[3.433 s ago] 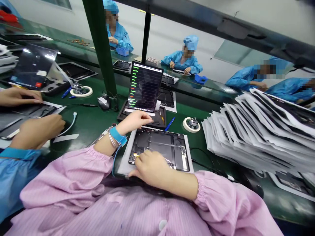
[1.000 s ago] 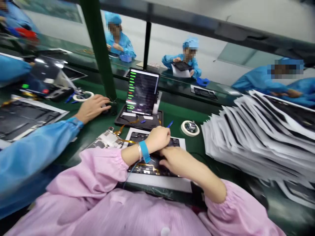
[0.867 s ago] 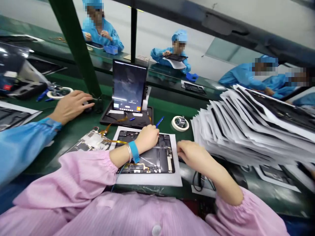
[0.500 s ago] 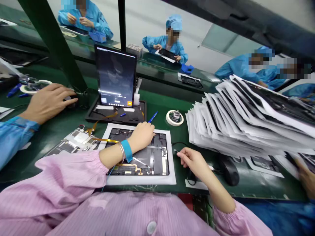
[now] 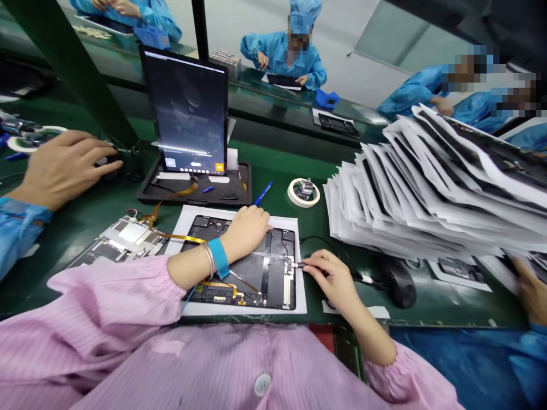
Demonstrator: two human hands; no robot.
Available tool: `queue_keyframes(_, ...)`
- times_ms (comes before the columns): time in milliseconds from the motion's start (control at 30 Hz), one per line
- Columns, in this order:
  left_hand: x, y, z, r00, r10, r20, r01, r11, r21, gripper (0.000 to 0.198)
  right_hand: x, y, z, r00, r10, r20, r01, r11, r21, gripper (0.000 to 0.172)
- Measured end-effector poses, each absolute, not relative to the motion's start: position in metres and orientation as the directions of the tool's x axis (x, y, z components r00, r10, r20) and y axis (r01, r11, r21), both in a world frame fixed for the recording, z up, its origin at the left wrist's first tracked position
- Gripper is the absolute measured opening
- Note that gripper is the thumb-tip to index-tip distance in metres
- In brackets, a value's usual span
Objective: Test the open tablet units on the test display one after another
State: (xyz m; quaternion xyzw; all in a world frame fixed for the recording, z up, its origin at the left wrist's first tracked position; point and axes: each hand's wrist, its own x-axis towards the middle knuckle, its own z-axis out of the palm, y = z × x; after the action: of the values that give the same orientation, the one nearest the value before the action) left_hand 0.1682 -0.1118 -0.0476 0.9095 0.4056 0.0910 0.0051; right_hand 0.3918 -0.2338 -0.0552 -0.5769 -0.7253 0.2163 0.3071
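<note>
An opened tablet (image 5: 277, 273) lies on a white paper sheet (image 5: 301, 304), its dark inside, ribbon cables and small boards showing. My left hand (image 5: 245, 233), with a blue wrist strap (image 5: 219, 257), rests across the tablet's upper middle, fingers laid over it and nothing visibly held. At the tablet's right edge, my right hand (image 5: 331, 276) pinches the plug of a black cable (image 5: 301, 265). The plug's silver tip meets the small board at that edge; how deep it sits I cannot tell. An orange flex cable (image 5: 175, 236) runs from the tablet toward a bare circuit assembly (image 5: 128, 239) on the left.
A lit display (image 5: 190, 114) stands in a black tray (image 5: 149, 191) behind the tablet. Nearby are a blue pen (image 5: 263, 193), a tape roll (image 5: 293, 199), a black mouse (image 5: 397, 285) and a tall paper-layered stack (image 5: 427, 199). A co-worker's hand (image 5: 64, 165) reaches in from the left.
My right hand has moved slightly left, bringing the cable plug from beside the sheet to the tablet's right edge. My left hand stays on the tablet. The view has shifted a little.
</note>
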Motion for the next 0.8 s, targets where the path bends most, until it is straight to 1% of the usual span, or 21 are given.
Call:
queue_keyframes(133, 0.168, -0.114, -0.046, 0.641, 0.738, 0.209, 0.737, -0.668, 0.101, 0.023, 0.391, -0.234, -0.055, -0.143, 0.967, 0.21, 0.67, 0.251, -0.699, 0.012)
queue_keyframes(233, 0.168, -0.115, -0.043, 0.625, 0.753, 0.209, 0.743, -0.655, 0.138, 0.023, 0.39, -0.236, -0.052, -0.164, 0.96, 0.226, 0.682, 0.276, -0.677, 0.011)
queue_keyframes(300, 0.168, -0.115, -0.041, 0.602, 0.779, 0.177, 0.758, -0.627, 0.182, 0.024, 0.388, -0.238, -0.05, -0.196, 0.952, 0.235, 0.726, 0.302, -0.618, 0.012)
queue_keyframes(333, 0.168, -0.114, -0.04, 0.584, 0.798, 0.153, 0.769, -0.603, 0.212, 0.025, 0.387, -0.239, -0.048, -0.221, 0.946, 0.239, 0.76, 0.32, -0.565, 0.015)
queue_keyframes(400, 0.166, -0.111, -0.04, 0.549, 0.83, 0.093, 0.782, -0.55, 0.294, 0.026, 0.385, -0.24, -0.046, -0.289, 0.924, 0.252, 0.829, 0.373, -0.416, 0.02)
queue_keyframes(467, 0.164, -0.106, -0.041, 0.552, 0.832, 0.05, 0.752, -0.523, 0.4, 0.026, 0.383, -0.241, -0.047, -0.352, 0.896, 0.271, 0.868, 0.421, -0.264, 0.022)
queue_keyframes(533, 0.161, -0.098, -0.043, 0.583, 0.811, 0.042, 0.688, -0.52, 0.506, 0.025, 0.381, -0.24, -0.049, -0.382, 0.876, 0.293, 0.879, 0.443, -0.178, 0.02)
queue_keyframes(633, 0.157, -0.09, -0.046, 0.596, 0.801, 0.05, 0.631, -0.507, 0.588, 0.026, 0.378, -0.237, -0.054, -0.395, 0.862, 0.318, 0.881, 0.454, -0.136, 0.02)
queue_keyframes(733, 0.156, -0.087, -0.047, 0.586, 0.809, 0.044, 0.628, -0.488, 0.606, 0.028, 0.38, -0.235, -0.057, -0.431, 0.848, 0.309, 0.869, 0.482, -0.113, 0.021)
queue_keyframes(800, 0.157, -0.087, -0.047, 0.597, 0.802, 0.035, 0.618, -0.487, 0.617, 0.028, 0.383, -0.234, -0.059, -0.449, 0.852, 0.268, 0.86, 0.493, -0.127, 0.023)
